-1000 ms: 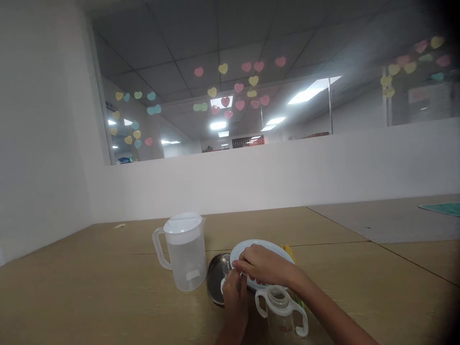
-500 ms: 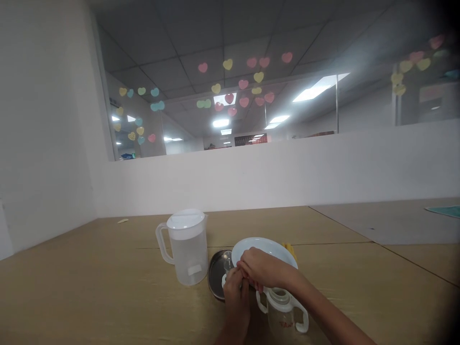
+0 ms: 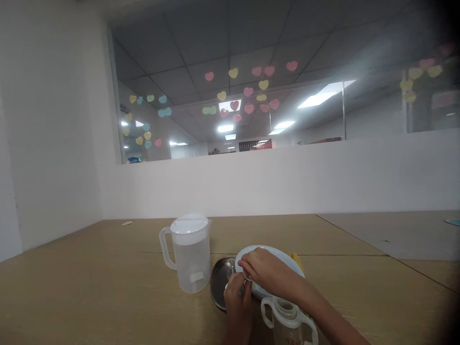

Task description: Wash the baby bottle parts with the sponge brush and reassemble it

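My left hand [image 3: 237, 293] and my right hand [image 3: 262, 267] meet in front of me, fingers closed and close together. Between them a small pale edge shows, but the fingers cover most of it and I cannot tell what it is. Just beyond my left fingers is a clear rounded piece [image 3: 231, 266], over the dark round metal dish [image 3: 218, 283]; whether it lies there or is held, I cannot tell. Under my right hand and wrist is a pale blue oval plate [image 3: 278, 254]. Below my right forearm stands a clear bottle with two white handles [image 3: 286, 314], its mouth uncovered.
A lidded translucent pitcher [image 3: 192, 258] stands left of the dish. Something yellow [image 3: 297, 261] pokes out behind the plate. A small pale scrap [image 3: 127, 223] lies at the table's back left. Behind the wooden table [image 3: 108, 287] rises a white wall [image 3: 215, 184] with a window.
The view has shifted slightly, so everything sits a little lower and further right. My right hand has lifted and turned slightly against the left; both stay closed.
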Demonstrator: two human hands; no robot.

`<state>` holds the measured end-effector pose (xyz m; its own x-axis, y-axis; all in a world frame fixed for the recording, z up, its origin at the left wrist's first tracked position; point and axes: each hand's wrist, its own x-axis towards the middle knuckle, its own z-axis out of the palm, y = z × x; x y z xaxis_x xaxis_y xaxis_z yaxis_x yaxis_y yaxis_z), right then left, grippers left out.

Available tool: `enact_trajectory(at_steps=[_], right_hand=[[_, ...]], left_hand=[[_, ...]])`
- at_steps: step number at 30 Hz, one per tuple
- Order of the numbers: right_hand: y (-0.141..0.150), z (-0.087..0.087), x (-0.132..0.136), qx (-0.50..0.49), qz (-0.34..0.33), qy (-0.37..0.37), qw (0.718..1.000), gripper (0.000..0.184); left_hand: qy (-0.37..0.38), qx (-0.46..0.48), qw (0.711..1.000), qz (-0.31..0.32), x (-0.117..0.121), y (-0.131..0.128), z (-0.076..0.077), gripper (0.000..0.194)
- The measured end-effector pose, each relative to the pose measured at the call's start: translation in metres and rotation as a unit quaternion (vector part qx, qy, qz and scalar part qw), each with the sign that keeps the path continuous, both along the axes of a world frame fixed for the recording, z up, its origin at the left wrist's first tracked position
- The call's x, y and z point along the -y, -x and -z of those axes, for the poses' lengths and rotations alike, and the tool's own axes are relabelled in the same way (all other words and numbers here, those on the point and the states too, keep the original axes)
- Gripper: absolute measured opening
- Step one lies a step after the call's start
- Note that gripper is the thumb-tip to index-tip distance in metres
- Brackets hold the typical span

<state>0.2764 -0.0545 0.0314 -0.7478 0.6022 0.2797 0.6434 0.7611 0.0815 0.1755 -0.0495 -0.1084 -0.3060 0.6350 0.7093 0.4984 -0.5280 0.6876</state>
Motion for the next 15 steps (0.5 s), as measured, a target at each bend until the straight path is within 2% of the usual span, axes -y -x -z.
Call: enact_trajectory(at_steps=[3,7,11,15], right_hand=[[0.001,0.007,-0.007,0.052,-0.024,-0.025,0.998,0.032],[0.004,0.016,-0.014,0.046,-0.014,0.004,0.999,0.038],[0.007,0.013,-0.01,-0.016,0.014,0.024,1.0,0.046],[0.012,0.007,-0.002,-0.003,0.058,-0.024,0.998,0.039]], left_hand=[[0.003,-0.006,1.0,0.003,0.0,0.0,0.002,0.03],[-0.01,-0.004,1.0,0.004,0.0,0.001,0.004,0.03],[-0.015,0.01,1.0,0.0,0.001,0.002,0.001,0.025],[-0.019,-0.01,0.999,-0.031,-0.002,0.002,0.002,0.021]])
